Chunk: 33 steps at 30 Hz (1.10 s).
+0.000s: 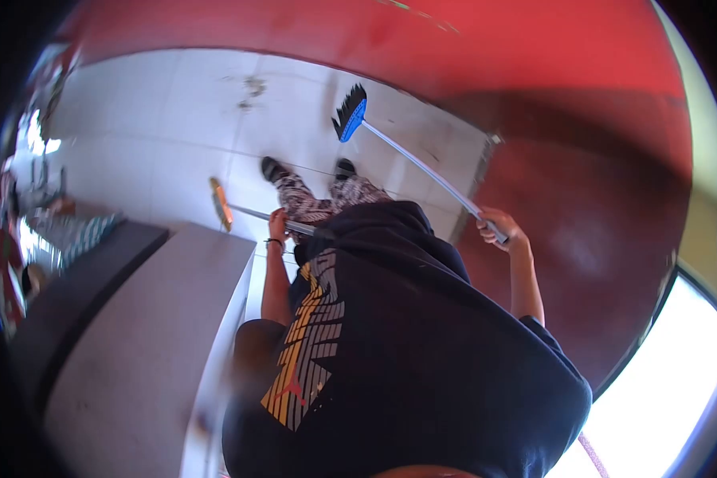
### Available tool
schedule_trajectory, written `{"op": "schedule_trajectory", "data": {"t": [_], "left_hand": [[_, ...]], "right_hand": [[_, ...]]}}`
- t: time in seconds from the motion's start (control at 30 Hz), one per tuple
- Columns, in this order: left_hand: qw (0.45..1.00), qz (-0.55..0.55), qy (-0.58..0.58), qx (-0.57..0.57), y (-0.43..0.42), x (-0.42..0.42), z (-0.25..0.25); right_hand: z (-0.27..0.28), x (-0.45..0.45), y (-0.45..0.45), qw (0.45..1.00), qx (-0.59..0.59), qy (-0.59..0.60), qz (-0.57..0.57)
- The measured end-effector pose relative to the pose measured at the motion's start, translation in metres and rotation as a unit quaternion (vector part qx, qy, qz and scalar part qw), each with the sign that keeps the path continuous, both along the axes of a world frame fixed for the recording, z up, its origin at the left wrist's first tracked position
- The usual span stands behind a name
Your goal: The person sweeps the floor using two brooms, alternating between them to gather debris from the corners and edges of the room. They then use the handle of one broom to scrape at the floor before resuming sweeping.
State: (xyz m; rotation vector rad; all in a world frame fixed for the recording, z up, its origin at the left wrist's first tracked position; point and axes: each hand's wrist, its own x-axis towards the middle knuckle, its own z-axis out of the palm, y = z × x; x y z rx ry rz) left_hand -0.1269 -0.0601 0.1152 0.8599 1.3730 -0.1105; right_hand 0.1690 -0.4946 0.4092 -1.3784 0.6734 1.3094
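While right hand (499,229) at three o'clock closes round the blue broom (354,121), which reaches to twelve, left hand (276,226) at nine grips the orange brush (221,205). Step looks like managing both tools; next move likely calls for steady holds. Broom contact with floor (175,119) unclear; brush's near end lost by the shirt (422,334).

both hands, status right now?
Left hand: closed, holding the grey-handled tool with the yellow-orange head.
Right hand: closed, holding the blue broom near the end of its pole.
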Motion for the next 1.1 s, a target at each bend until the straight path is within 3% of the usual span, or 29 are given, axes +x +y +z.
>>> {"op": "schedule_trajectory", "data": {"t": [0.07,0.17,0.23,0.33,0.43,0.47,0.5,0.57,0.67,0.83,0.97,1.1], "left_hand": [[0.996,-0.009,-0.065,0.054,-0.008,-0.004,-0.039],[0.995,0.025,-0.031,0.092,-0.002,-0.003,-0.044],[0.980,0.161,-0.080,0.082,0.001,0.002,0.011],[0.965,0.207,-0.122,0.107,0.018,0.000,0.052],[0.953,0.245,-0.127,0.126,0.024,0.013,0.078],[0.962,0.210,-0.103,0.141,0.025,0.012,0.077],[0.969,0.178,-0.078,0.155,0.026,0.012,0.077],[0.963,0.215,-0.070,0.149,0.028,0.015,0.096],[0.946,0.272,-0.103,0.144,0.039,0.010,0.121],[0.948,0.250,-0.132,0.145,0.031,-0.004,0.101],[0.968,0.208,-0.113,0.090,0.025,-0.004,0.081],[0.989,0.118,-0.086,0.019,0.005,-0.012,0.046]], "right_hand": [[0.018,-0.018,-0.040,0.999,-0.027,-0.006,-0.030],[0.021,-0.020,-0.071,0.997,-0.058,-0.019,-0.041],[0.004,-0.013,-0.075,0.987,-0.154,-0.031,-0.022],[-0.042,0.029,-0.054,0.975,-0.208,-0.056,0.056],[-0.117,0.095,-0.029,0.979,-0.191,0.025,0.071],[-0.148,0.114,-0.023,0.984,-0.166,0.055,0.045],[-0.167,0.134,-0.006,0.984,-0.160,0.058,0.060],[-0.185,0.164,0.033,0.981,-0.150,0.106,0.062],[-0.143,0.174,0.127,0.982,-0.101,0.069,0.142],[-0.093,0.174,0.264,0.958,0.017,-0.013,0.285],[-0.078,0.183,0.360,0.959,0.067,-0.050,0.270],[-0.132,0.191,0.407,0.963,0.185,0.020,0.195]]}}
